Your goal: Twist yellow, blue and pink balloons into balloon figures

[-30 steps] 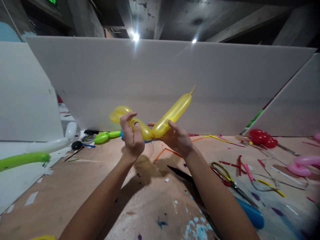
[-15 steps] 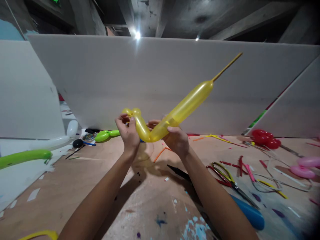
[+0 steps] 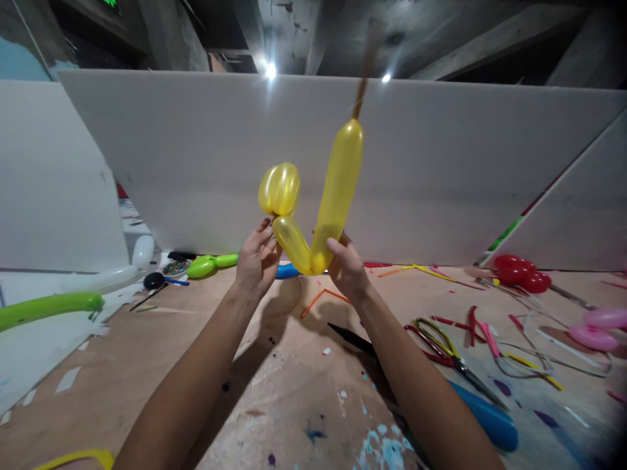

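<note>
A yellow twisting balloon (image 3: 339, 176) is held up in both hands above the table. Its left part is twisted into a rounded cluster of bubbles, followed by a short segment and a sharp bend at the bottom. From the bend a long inflated length rises to a thin uninflated tail, which is blurred. My left hand (image 3: 258, 258) pinches the balloon just below the bubble cluster. My right hand (image 3: 347, 264) wraps round the long length just above the bend, thumb in front; its other fingers are mostly hidden behind.
Scissors (image 3: 460, 359) and a blue cylinder (image 3: 490, 418) lie right of my right forearm, among balloon scraps. Red balloons (image 3: 522, 273) and pink ones (image 3: 595, 336) sit far right. Green balloons (image 3: 200, 266) are at left. A white panel (image 3: 206, 143) stands behind.
The yellow balloon has turned: its long part swung from leaning right to nearly upright, and the bubble cluster rose and now shows fully. My left hand shifted slightly right, now below the cluster.
</note>
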Available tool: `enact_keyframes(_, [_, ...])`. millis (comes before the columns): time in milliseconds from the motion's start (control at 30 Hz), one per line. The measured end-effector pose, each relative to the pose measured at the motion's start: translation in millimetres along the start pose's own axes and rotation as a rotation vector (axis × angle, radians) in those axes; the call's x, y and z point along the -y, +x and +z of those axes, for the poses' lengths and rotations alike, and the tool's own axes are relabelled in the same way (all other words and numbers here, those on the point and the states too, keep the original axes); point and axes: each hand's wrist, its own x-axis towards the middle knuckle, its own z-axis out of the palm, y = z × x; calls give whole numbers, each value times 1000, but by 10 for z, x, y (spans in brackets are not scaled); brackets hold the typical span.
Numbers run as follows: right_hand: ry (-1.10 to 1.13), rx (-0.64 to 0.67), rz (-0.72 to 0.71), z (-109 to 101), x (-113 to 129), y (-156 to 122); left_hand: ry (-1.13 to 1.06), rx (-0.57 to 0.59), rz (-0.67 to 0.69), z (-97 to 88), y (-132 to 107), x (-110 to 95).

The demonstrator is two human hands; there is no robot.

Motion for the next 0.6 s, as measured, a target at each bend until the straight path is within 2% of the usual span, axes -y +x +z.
enact_keyframes(133, [62, 18, 79, -7, -2, -7, 79, 111, 66, 22, -38, -10])
enact_keyframes(267, [103, 55, 117, -9, -20, -19, 98, 127, -84, 17, -83, -4])
enact_keyframes(333, [125, 32, 144, -47, -48, -3, 73, 115, -106, 7, -84, -10])
enact_keyframes(433, [142, 21, 248, -167, -98, 45, 33, 90, -10, -12, -48, -68])
enact_keyframes(533, [85, 96, 407, -308, -147, 87, -20, 34, 146, -40, 14, -194])
enact_keyframes(600, [78, 127, 437, -372, -173, 97, -45, 4, 205, -68, 54, -284])
